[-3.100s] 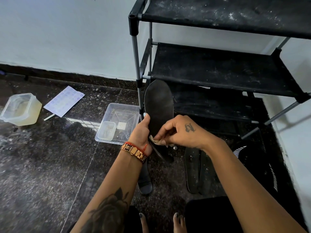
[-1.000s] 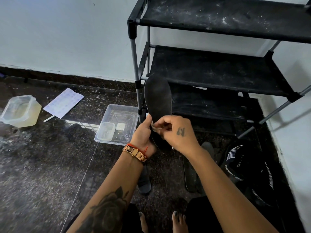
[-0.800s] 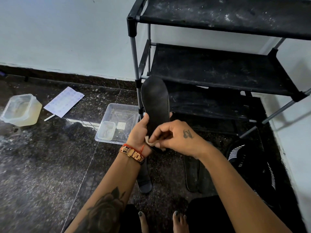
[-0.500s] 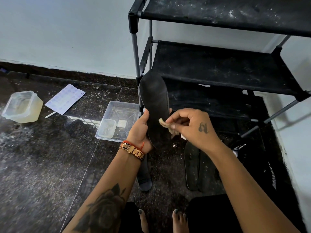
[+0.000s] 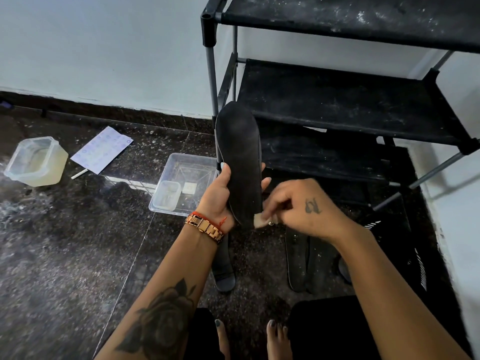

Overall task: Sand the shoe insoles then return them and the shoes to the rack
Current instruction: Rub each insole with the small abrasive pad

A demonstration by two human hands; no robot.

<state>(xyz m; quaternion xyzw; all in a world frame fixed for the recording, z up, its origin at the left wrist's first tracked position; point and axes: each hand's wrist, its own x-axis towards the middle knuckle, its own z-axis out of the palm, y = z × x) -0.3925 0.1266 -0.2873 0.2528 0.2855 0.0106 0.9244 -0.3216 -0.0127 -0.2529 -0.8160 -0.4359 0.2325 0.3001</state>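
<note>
At the bottom of the frame we see bare toes [image 5: 275,333] on the dark speckled floor [image 5: 65,255], with both forearms reaching up toward the middle of the picture. Just above them, three dark insoles lie flat on the floor: one [image 5: 224,268] below the left wrist and two side by side [image 5: 307,261] under the right forearm. To the lower right, against the wall, sits a black shoe [image 5: 397,245] with white stripes, partly hidden by the right arm. At the centre our left hand [image 5: 218,196] grips a black insole [image 5: 240,157] that stands nearly upright, thumb on its left edge and fingertips showing past its right edge; a gold watch [image 5: 205,227] and a red thread circle that wrist. Our right hand [image 5: 298,203], just right of the insole's lower end, pinches a small pale piece of sandpaper [image 5: 259,220] with curled fingers, and the piece touches the insole's bottom right edge. Left of the left hand a clear plastic tray [image 5: 192,162] holds a smaller clear box [image 5: 166,194]. Further left lie a white printed sheet [image 5: 102,150], a thin white stick [image 5: 79,174] and a translucent tub [image 5: 36,161] of yellowish liquid. Behind the insole, filling the upper right, stands the black shoe rack [image 5: 337,102], its dusty shelves bare, against a pale wall [image 5: 104,48].
</note>
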